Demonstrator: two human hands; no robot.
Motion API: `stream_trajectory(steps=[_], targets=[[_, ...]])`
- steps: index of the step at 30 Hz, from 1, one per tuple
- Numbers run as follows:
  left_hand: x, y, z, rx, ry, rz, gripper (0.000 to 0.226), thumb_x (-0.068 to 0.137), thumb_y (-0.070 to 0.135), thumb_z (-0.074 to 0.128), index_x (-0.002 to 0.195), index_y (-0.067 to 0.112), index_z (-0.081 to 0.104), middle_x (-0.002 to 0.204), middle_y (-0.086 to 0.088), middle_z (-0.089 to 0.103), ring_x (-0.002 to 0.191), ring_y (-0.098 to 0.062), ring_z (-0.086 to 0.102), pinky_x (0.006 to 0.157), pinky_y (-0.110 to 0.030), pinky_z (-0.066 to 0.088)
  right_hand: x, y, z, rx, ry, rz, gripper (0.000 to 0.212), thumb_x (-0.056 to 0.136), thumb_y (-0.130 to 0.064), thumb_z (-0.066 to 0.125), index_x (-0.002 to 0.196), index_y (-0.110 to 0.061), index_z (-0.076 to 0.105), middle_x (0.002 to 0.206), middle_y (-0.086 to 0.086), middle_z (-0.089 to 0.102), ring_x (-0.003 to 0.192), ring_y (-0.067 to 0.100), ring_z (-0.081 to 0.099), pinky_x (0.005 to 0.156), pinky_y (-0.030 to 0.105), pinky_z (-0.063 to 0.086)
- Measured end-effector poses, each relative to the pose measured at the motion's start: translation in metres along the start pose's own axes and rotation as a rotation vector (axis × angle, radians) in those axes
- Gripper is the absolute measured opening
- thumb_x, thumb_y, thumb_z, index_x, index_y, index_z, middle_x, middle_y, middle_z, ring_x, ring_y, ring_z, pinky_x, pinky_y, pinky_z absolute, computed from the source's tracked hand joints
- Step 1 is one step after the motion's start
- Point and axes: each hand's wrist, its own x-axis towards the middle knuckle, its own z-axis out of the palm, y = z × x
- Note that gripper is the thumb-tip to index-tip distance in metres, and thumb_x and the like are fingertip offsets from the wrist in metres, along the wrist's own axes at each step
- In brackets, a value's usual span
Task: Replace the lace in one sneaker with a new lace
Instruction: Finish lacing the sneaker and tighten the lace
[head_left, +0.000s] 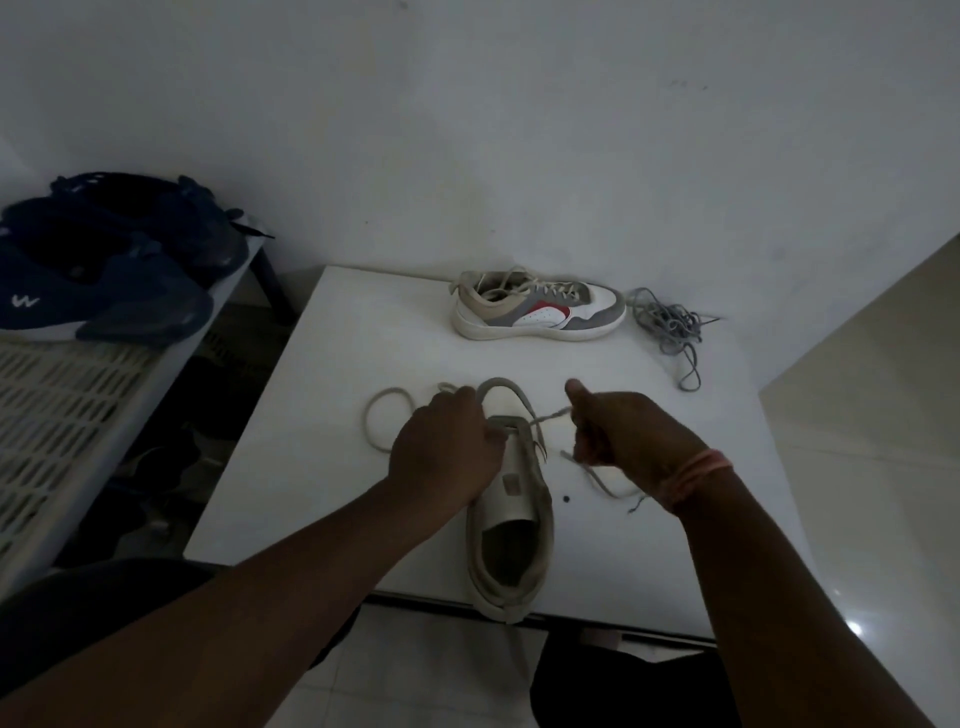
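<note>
A beige and white sneaker (511, 545) lies on the white table (322, 441), heel toward me and over the front edge. My left hand (444, 452) covers its front part and grips the shoe and lace near the eyelets. A cream lace (382, 421) loops out to the left of that hand and arcs above it. My right hand (626, 436) is curled round the lace's other strand, pulled to the right, and the strand's frayed end trails under my wrist. A grey lace (670, 325) lies in a tangle at the back right.
A second sneaker (537, 312), white, grey and red with its lace in, stands on its sole at the back of the table against the wall. Dark blue shoes (104, 270) sit on a slatted rack at the left. A small dark dot (565, 499) marks the table.
</note>
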Motion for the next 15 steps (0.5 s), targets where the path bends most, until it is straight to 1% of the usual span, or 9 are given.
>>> stream_trajectory(steps=[2, 5, 7, 8, 10, 11, 13, 14, 15], targets=[[-0.003, 0.014, -0.008, -0.316, -0.105, 0.049, 0.013, 0.092, 0.032, 0.063, 0.101, 0.023, 0.062, 0.097, 0.005, 0.067, 0.092, -0.017, 0.066, 0.075, -0.031, 0.053, -0.005, -0.01, 0.006, 0.449, -0.199, -0.104, 0.035, 0.098, -0.04, 0.056, 0.09, -0.007, 0.063, 0.074, 0.009, 0.056, 0.063, 0.019, 0.054, 0.068, 0.035, 0.049], [-0.004, 0.033, -0.022, -0.807, -0.38, 0.064, 0.019, 0.087, 0.025, 0.065, 0.106, 0.022, 0.067, 0.101, -0.003, 0.073, 0.096, -0.025, 0.069, 0.085, -0.041, 0.055, -0.006, -0.018, 0.012, 0.786, -0.41, -0.276, 0.023, 0.103, -0.026, 0.043, 0.1, -0.009, 0.058, 0.081, 0.006, 0.055, 0.067, 0.019, 0.051, 0.069, 0.036, 0.041], [-0.005, 0.034, -0.029, -1.019, -0.519, 0.068, 0.018, 0.091, 0.021, 0.063, 0.106, 0.013, 0.069, 0.096, -0.012, 0.073, 0.09, -0.028, 0.072, 0.082, -0.037, 0.056, -0.007, -0.021, 0.009, 0.952, -0.435, -0.32, 0.024, 0.106, -0.022, 0.036, 0.102, -0.012, 0.058, 0.083, 0.003, 0.055, 0.07, 0.017, 0.053, 0.071, 0.034, 0.043], [-0.005, 0.033, -0.032, -1.056, -0.589, 0.072, 0.017, 0.095, 0.02, 0.061, 0.105, 0.011, 0.07, 0.089, -0.016, 0.07, 0.081, -0.027, 0.071, 0.078, -0.035, 0.054, -0.005, -0.02, 0.005, 1.005, -0.383, -0.341, 0.025, 0.106, -0.02, 0.035, 0.101, -0.013, 0.059, 0.08, 0.001, 0.054, 0.067, 0.015, 0.053, 0.068, 0.032, 0.044], [-0.001, 0.026, -0.04, -0.918, -0.651, 0.113, 0.022, 0.1, 0.028, 0.06, 0.096, 0.014, 0.076, 0.076, -0.017, 0.057, 0.065, -0.021, 0.056, 0.07, -0.033, 0.05, -0.001, -0.015, -0.005, 1.057, -0.196, -0.345, 0.021, 0.103, -0.017, 0.039, 0.098, -0.015, 0.059, 0.069, -0.003, 0.048, 0.055, 0.011, 0.045, 0.056, 0.026, 0.041], [0.001, 0.023, -0.044, -0.84, -0.684, 0.141, 0.029, 0.1, 0.035, 0.059, 0.094, 0.013, 0.078, 0.073, -0.014, 0.054, 0.066, -0.02, 0.05, 0.071, -0.034, 0.049, 0.001, -0.012, -0.011, 1.067, -0.097, -0.318, 0.017, 0.101, -0.017, 0.042, 0.097, -0.016, 0.058, 0.065, -0.004, 0.045, 0.051, 0.01, 0.04, 0.052, 0.025, 0.037], [0.005, 0.016, -0.049, -0.827, -0.775, 0.153, 0.049, 0.1, 0.049, 0.053, 0.091, 0.006, 0.075, 0.075, -0.011, 0.052, 0.076, -0.024, 0.05, 0.084, -0.038, 0.05, 0.005, -0.005, -0.019, 1.056, 0.06, -0.233, 0.011, 0.101, -0.019, 0.047, 0.096, -0.016, 0.057, 0.064, -0.005, 0.042, 0.049, 0.01, 0.036, 0.05, 0.024, 0.034], [0.006, 0.013, -0.049, -0.868, -0.8, 0.15, 0.054, 0.098, 0.053, 0.054, 0.085, 0.004, 0.071, 0.08, -0.012, 0.054, 0.083, -0.026, 0.053, 0.092, -0.042, 0.05, 0.006, -0.002, -0.02, 1.028, 0.116, -0.187, 0.011, 0.101, -0.019, 0.048, 0.096, -0.015, 0.057, 0.064, -0.004, 0.044, 0.05, 0.01, 0.037, 0.051, 0.024, 0.035], [0.008, 0.013, -0.048, -0.922, -0.807, 0.146, 0.05, 0.095, 0.053, 0.058, 0.081, 0.006, 0.066, 0.087, -0.013, 0.058, 0.09, -0.027, 0.056, 0.099, -0.046, 0.049, 0.007, 0.001, -0.02, 0.976, 0.172, -0.144, 0.011, 0.101, -0.019, 0.049, 0.098, -0.015, 0.059, 0.066, -0.003, 0.046, 0.051, 0.01, 0.04, 0.051, 0.024, 0.037]])
